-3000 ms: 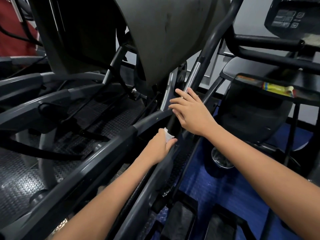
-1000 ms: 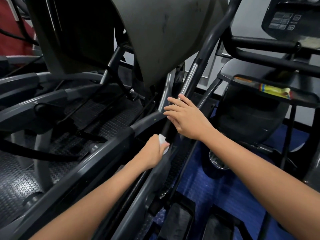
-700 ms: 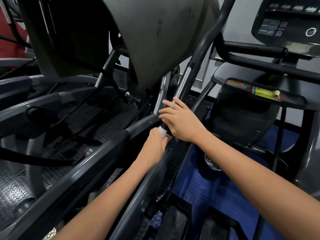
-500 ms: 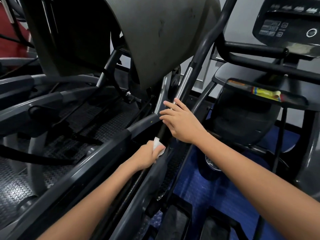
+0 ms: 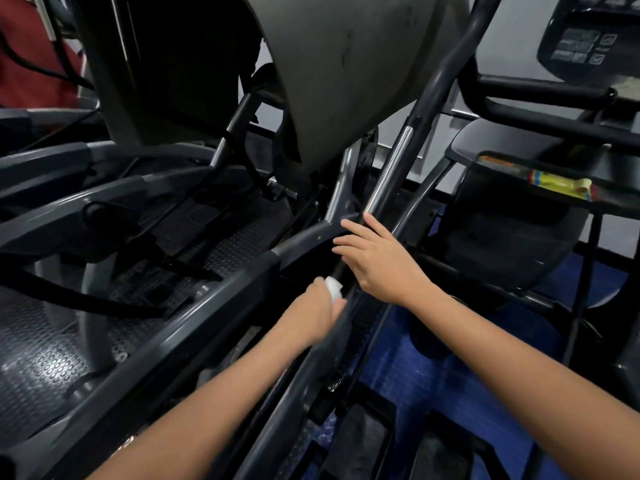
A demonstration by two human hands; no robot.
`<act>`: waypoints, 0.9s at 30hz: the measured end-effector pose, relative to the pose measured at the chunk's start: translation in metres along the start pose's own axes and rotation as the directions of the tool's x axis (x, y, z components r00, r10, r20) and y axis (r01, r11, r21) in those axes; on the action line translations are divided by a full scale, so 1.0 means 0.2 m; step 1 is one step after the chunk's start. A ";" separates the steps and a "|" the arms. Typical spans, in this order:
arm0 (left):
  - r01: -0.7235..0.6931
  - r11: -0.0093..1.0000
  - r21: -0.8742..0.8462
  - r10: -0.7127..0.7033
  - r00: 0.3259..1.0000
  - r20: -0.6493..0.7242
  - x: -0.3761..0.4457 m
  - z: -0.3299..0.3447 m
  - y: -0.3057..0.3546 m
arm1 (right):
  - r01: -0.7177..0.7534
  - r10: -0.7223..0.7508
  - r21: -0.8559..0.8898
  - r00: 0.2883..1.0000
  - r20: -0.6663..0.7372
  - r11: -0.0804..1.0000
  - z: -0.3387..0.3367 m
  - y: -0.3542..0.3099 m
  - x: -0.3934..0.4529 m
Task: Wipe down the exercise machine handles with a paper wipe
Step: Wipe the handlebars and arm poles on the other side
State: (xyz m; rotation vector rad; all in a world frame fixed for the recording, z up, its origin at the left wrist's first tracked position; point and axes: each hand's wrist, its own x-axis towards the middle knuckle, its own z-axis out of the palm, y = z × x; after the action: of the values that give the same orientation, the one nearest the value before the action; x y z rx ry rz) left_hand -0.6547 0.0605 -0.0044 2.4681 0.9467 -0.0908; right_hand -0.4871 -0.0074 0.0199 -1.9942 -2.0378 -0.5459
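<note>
One paper wipe: white, bunched, gripped in your left hand and pressed against the dark handle bar of the exercise machine. Your two hands work that one bar; your right hand lies on it just above the wipe, fingers straight and spread, gripping nothing. One chrome section runs higher up the bar. One grey shroud overhead. One console, upper right. Blue floor beneath.
</note>
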 end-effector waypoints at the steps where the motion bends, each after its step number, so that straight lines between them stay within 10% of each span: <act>1: -0.013 0.994 0.108 0.022 0.997 -0.077 -0.01 0.03 0.03 | -0.006 0.006 0.002 1.000 -0.006 1.000 0.00 -0.01 0.00; 5: -0.041 0.979 0.200 0.062 0.993 -0.101 -0.05 0.02 0.04 | -0.030 0.030 -0.009 1.000 0.004 0.999 0.01 -0.04 0.00; 13: -0.013 0.863 -0.504 0.201 0.926 0.321 -0.19 -0.06 -0.23 | -0.042 0.041 0.044 0.999 0.031 0.998 0.06 -0.11 -0.04; 20: 0.241 0.648 -0.723 0.190 0.868 0.459 -0.40 -0.05 -0.37 | -0.059 0.057 0.095 0.998 0.022 0.994 0.09 -0.17 -0.08; 27: 0.017 0.982 -0.188 0.028 0.972 0.234 -0.39 0.00 -0.34 | -0.021 0.019 0.093 1.000 0.020 0.995 0.10 -0.15 -0.08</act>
State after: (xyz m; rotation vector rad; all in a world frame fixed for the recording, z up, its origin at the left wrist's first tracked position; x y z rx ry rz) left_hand -0.7575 0.0553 -0.0145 2.2270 0.8067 -0.2734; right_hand -0.5150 -0.0136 -0.0071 -1.9706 -2.0131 -0.4208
